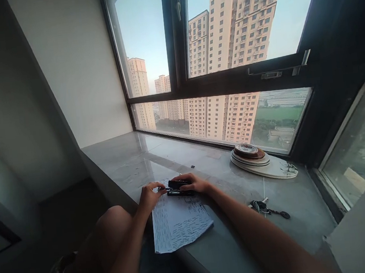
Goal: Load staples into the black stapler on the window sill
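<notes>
On the grey windowsill (pixel 112 154), over some paper (pixel 182 217) covered in dark marks, sits a black stapler (pixel 176 193). I see the right hand (pixel 192 182) gripping its right end; the left hand (pixel 149 196) pinches narrowly at the other, on what exactly I cannot tell. Keys (pixel 260 207) lie well apart.
</notes>
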Motion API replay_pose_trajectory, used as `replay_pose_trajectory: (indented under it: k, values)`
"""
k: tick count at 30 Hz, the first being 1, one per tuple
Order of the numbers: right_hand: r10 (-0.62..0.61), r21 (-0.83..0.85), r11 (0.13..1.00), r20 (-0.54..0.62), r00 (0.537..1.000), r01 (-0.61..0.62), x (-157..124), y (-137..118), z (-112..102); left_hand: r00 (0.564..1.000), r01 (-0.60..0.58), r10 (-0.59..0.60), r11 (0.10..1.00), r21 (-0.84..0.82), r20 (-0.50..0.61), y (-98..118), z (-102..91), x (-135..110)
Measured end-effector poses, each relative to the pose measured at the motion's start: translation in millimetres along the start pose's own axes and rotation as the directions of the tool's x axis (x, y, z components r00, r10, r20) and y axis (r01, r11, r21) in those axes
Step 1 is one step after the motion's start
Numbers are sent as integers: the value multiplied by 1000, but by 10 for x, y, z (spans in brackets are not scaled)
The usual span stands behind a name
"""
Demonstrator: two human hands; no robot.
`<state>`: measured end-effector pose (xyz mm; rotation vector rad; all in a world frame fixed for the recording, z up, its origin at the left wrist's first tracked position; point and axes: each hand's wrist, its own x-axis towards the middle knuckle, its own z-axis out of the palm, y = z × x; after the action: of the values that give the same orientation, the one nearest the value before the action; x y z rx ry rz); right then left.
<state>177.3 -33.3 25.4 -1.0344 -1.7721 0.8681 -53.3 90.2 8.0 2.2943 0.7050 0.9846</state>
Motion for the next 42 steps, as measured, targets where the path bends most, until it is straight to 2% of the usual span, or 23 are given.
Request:
replay_pose_trajectory:
  k: [5,7,14,19,21,24,26,30,35,38,40,42]
  values:
    - [0,24,1000,22,1000,0,6,12,-11,992,66,-60,997,-47,109,32,-10,60]
    - [-2,30,1000,25,1000,1,5,8,-11,991,72,-63,995,-68,121,43,-18,63]
    - [-4,22,1000,14,1000,4,3,15,-3,993,50,-41,996,-79,111,24,-12,30]
    - [3,17,1000,10,1000,-4,3,46,-18,1000,15,-14,999,-35,3,-58,-30,-38]
    - [8,15,1000,7,1000,-8,1,37,-24,997,68,-67,998,3,-25,-90,-54,-84]
    - [13,16,1000,9,1000,-13,-3,-4,-24,977,212,-211,976,54,-37,-107,-74,-151]
    - [3,11,1000,15,1000,-3,1,-33,-18,970,242,-242,970,6,-20,-83,-56,-175]
    - [-37,-23,999,18,999,37,34,-33,9,977,206,-187,951,-231,100,70,49,-170]
    - [-31,-86,996,16,999,33,74,9,70,978,143,-83,934,-328,190,298,95,-159]
    - [-33,-93,995,45,998,37,103,-13,92,970,160,-73,910,-383,233,310,28,-172]
    - [-16,-89,996,90,996,24,124,-49,73,976,161,-96,921,-354,193,243,-28,-182]
    - [28,-77,997,151,988,-16,115,-93,11,989,144,-134,963,-229,59,131,-76,-189]
